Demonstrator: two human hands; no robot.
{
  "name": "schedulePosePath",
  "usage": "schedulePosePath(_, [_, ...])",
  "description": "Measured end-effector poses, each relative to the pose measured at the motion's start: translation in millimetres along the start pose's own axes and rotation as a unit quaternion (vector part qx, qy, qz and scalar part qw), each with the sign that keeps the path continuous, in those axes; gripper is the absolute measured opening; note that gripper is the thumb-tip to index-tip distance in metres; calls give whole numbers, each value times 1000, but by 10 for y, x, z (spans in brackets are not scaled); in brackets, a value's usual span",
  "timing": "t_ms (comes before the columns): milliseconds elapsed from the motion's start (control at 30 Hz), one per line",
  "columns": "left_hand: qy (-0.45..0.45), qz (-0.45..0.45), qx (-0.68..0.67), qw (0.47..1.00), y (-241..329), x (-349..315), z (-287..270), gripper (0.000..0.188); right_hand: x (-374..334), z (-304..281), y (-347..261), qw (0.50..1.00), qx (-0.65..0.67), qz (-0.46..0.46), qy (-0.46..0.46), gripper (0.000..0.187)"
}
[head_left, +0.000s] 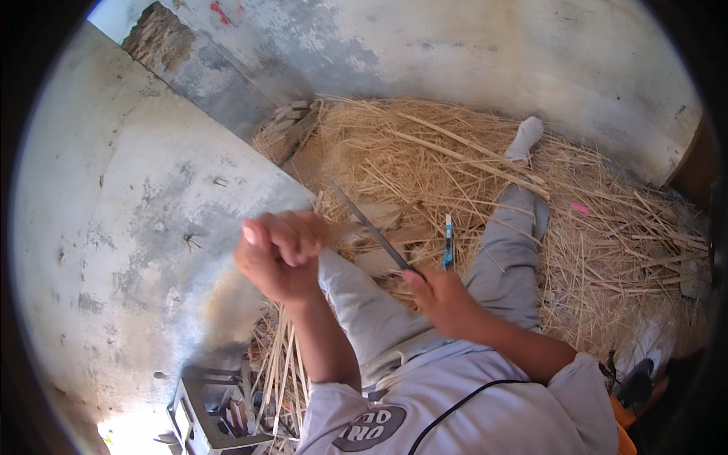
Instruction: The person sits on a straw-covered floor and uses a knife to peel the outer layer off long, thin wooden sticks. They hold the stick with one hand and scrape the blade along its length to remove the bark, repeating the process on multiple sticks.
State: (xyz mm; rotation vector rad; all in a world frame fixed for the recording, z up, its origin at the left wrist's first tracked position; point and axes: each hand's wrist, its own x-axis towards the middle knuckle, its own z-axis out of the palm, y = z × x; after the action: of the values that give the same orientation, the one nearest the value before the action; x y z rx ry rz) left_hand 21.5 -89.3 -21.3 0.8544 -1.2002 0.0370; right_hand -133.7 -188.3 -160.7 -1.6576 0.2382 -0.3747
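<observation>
My right hand (446, 303) is closed round the near end of a long, narrow, dark knife (370, 229). Its blade slants up and to the left, above my outstretched leg. To the left, my left hand (279, 250) is raised with its fingers curled into a fist, slightly blurred by motion. A faint, pale streak shows beside its fingers, too smeared to name, and whatever lies inside the fist is hidden. Between my legs is a blue utility knife (449, 241), touched by neither hand.
Split strips and shavings (425, 152) cover the floor. Longer strips (470, 155) lie across my right shin. A worn plaster wall (136, 227) stands close on the left. A grey frame-like box (197, 413) and more strips (282, 371) sit at lower left; bricks (292, 114) fill the far corner.
</observation>
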Motion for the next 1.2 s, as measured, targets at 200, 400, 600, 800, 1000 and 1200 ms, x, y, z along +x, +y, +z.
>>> schedulePosePath(200, [-9, -13, 2, 1000, -4, 158, -126, 50, 159, -749, -620, 964, 209, -76, 146, 49])
schedulePosePath(400, [-25, -36, 13, 999, -88, 117, 237, 49, 109, 9, 65, 999, -39, -4, -5, 49])
schedulePosePath(600, [-6, -33, 14, 999, -61, 65, 270, 47, 40, -442, -295, 997, 58, 30, -29, 44])
schedulePosePath(800, [22, -42, -12, 999, 0, 54, 132, 48, 11, -466, -623, 848, 479, -145, 174, 42])
schedulePosePath(1000, [27, -20, 6, 999, -164, 98, 290, 47, 351, -186, 257, 951, 245, 166, -92, 53])
schedulePosePath(1200, [53, -49, 37, 997, -77, 146, 374, 45, 109, -778, -379, 875, 460, 148, -24, 56])
